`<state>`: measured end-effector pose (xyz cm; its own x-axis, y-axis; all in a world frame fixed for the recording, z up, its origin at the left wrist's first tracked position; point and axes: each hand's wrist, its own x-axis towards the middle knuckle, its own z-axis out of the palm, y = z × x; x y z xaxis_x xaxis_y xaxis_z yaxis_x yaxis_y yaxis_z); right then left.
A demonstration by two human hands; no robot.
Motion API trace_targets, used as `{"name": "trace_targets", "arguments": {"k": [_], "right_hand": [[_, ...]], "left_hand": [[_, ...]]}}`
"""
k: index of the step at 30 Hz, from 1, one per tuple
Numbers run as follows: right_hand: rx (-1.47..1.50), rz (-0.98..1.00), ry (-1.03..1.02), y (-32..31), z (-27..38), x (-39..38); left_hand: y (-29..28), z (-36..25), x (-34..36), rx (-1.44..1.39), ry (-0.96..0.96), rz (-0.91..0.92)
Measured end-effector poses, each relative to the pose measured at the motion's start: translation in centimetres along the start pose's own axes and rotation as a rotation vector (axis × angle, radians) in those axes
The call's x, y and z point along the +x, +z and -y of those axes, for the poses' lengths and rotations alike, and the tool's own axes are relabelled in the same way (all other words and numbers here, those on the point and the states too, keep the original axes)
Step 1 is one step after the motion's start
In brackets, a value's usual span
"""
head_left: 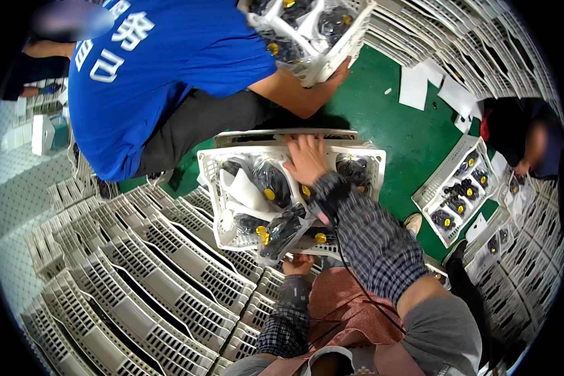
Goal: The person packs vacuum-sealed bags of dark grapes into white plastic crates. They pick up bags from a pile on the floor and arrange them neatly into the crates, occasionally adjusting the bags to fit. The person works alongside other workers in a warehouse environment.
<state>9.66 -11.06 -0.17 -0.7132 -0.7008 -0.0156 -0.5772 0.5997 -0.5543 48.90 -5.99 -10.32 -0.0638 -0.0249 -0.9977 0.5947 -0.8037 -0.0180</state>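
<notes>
A white plastic crate (375, 172) in front of me holds black items in clear bags (266, 182), with yellow round tags and white padding (244, 193). My right hand (306, 160) grips its far rim, fingers over the edge and thumb inside. My left hand (299, 264) holds the crate's near edge from below, beside a bagged black item (282, 232) lying across that edge; its fingertips are partly hidden. Another crate rim (241, 136) shows just behind this crate.
A person in a blue shirt (163, 56) crouches ahead, holding another filled crate (344, 44). Stacked crates (163, 263) fill the lower left; more line the upper right. A second person (514, 128) is at the right beside a filled crate (426, 194). Loose white sheets (413, 84) lie on the green floor.
</notes>
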Motion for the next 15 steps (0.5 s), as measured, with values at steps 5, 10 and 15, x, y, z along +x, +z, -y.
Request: {"name": "trace_targets", "arguments": {"k": [5,10,15], "right_hand": [[0.041,-0.253,0.431,-5.6,-3.1,-12.0],[0.362,0.05,0.925,-4.1,-7.8,-21.5],[0.288,0.04,0.737,-2.3,-10.7,-23.2]], "left_hand": [[-0.3,-10.0,-2.5,0.385,0.143,-0.005],[5.1,-17.5,-5.5,1.218,1.351,-0.468],[19.4,-22.4,-4.6,2.031,1.649,-0.541]]}}
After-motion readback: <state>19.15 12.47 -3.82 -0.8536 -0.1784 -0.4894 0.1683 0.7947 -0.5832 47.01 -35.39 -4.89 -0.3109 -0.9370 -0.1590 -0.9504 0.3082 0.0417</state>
